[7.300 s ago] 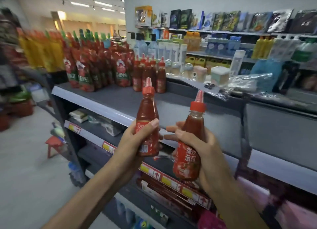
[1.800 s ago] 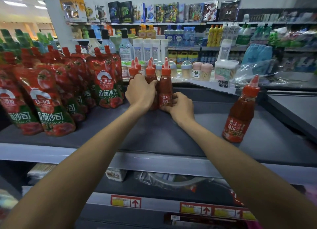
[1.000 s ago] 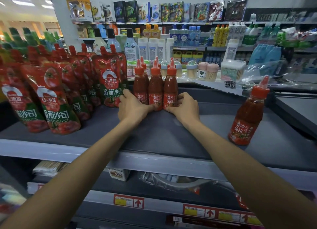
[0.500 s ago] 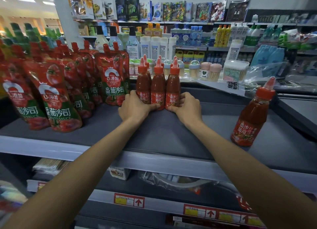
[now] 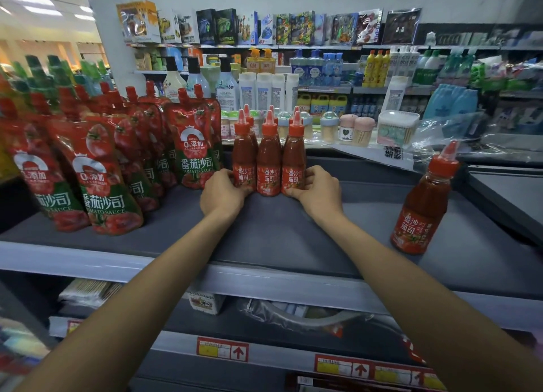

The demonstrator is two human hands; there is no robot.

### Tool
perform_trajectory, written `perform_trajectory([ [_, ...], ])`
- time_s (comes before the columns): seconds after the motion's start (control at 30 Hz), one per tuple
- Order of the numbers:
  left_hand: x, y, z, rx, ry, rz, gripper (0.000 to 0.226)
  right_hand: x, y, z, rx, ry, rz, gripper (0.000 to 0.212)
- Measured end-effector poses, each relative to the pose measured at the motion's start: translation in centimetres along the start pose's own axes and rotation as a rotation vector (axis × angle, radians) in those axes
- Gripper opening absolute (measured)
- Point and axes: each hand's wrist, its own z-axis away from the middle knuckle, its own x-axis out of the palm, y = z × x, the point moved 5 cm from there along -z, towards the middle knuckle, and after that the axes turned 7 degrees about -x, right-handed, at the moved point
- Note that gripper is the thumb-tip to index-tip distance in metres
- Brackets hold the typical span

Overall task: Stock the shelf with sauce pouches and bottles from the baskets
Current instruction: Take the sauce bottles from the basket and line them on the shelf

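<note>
Left hand: the left hand has its fingers curled round the base of the outer left bottle of the bottle row, with the thumb on the near side.

Right hand: the right hand mirrors it and grips the base of the outer right bottle, so the two hands bracket the front three bottles between them.

Bottle row: it stands upright on the grey shelf, caps up and labels facing forward, with more red caps showing just behind. The row sits just beside the pouches on its left.

Lone bottle: the lone bottle stands by itself on the same shelf, well apart from the row. It lies off to the right of the right hand and closer to the front edge.

Long axis: it is upright, nozzle up and base flat on the shelf. Its slight lean looks like wide-angle distortion rather than a real tilt.

Nearer hand: the right hand, clearly. The left would have to cross over the row to get there.

Step in hand: probably squaring up the front row.

Coming move: likely the right hand lets go, travels right and toward the front edge, takes the lone bottle round its body and brings it back to the bare shelf just right of the row.

Risk: a sideways sweep could clip the end bottle, and these narrow bases look easy to topple.

Baskets: not in view.
</note>
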Motion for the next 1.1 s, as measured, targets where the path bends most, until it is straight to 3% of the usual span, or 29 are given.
perform_trajectory([
  [0.33, -0.5, 0.1, 0.5, -0.046, -0.040, 0.022, 0.036, -0.5, -0.4, 0.5, 0.034, -0.042, 0.013, 0.055],
  [0.47, -2.4, 0.2, 2.1, -0.011, -0.067, -0.011, 0.050, -2.5, -1.6, 1.6, 0.058, -0.118, 0.164, 0.063],
  [0.53, -3.1, 0.2, 3.3, 0.061, -0.124, 0.052, 0.038, -3.9, -2.8, 3.2, 0.047, -0.132, 0.215, 0.053],
  [0.67, -2.9, 2.4, 7.6, 0.288, -0.238, 0.191, 0.022, -7.2, -5.3, 9.6, -0.021, -0.081, 0.088, 0.034],
  [0.77, -1.0, 5.7, 11.4, 0.393, -0.423, 0.311, 0.017, -11.8, -6.1, 14.7, -0.101, 0.058, -0.019, 0.016],
  [0.87, 1.5, 9.6, 14.3, 0.484, -0.622, 0.395, 0.025, -17.0, -4.7, 17.7, -0.073, 0.238, 0.020, 0.009],
  [0.97, 4.2, 13.3, 15.7, 0.525, -0.704, 0.403, 0.041, -20.9, -1.5, 18.3, 0.037, 0.366, 0.099, 0.015],
  [1.03, 6.0, 15.5, 16.1, 0.550, -0.717, 0.411, 0.061, -21.8, 0.9, 17.9, 0.146, 0.342, 0.107, 0.026],
  [1.1, 7.6, 17.2, 16.6, 0.574, -0.761, 0.434, 0.065, -21.3, 2.5, 17.4, 0.221, 0.266, 0.056, 0.039],
])
